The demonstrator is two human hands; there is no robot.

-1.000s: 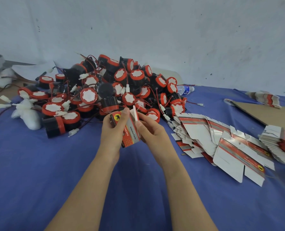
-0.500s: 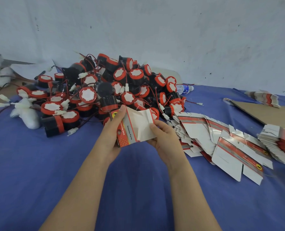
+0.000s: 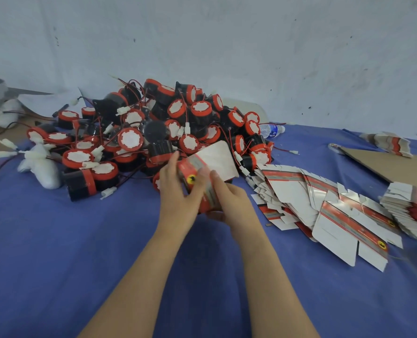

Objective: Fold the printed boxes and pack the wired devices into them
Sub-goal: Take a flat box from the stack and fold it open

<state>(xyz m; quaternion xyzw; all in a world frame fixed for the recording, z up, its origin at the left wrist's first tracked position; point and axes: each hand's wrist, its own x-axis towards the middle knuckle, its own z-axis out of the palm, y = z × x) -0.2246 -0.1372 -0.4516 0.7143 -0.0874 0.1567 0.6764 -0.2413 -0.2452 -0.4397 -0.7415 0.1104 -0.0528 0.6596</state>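
Note:
Both hands hold one red, grey and white printed box [image 3: 217,164] just above the blue cloth, in front of the device pile. My left hand [image 3: 178,191] grips its left red side, thumb across the front near a yellow logo. My right hand [image 3: 229,198] holds its right and lower side, fingers under it. A white flap of the box sticks up to the right. Behind lies a big heap of black-and-red round wired devices [image 3: 153,132] with white connectors. Flat unfolded boxes [image 3: 324,206] fan out on the right.
A blue cloth [image 3: 80,252] covers the table. White foam pieces [image 3: 41,167] lie at the left. A water bottle [image 3: 272,130] lies behind the pile. A brown cardboard sheet [image 3: 392,164] and a second stack of flat boxes [image 3: 412,208] are at the far right.
The box has been turned and opened out in my hands: the white flap now stands up to the right and the logo faces me. Both hands shifted slightly right and lower.

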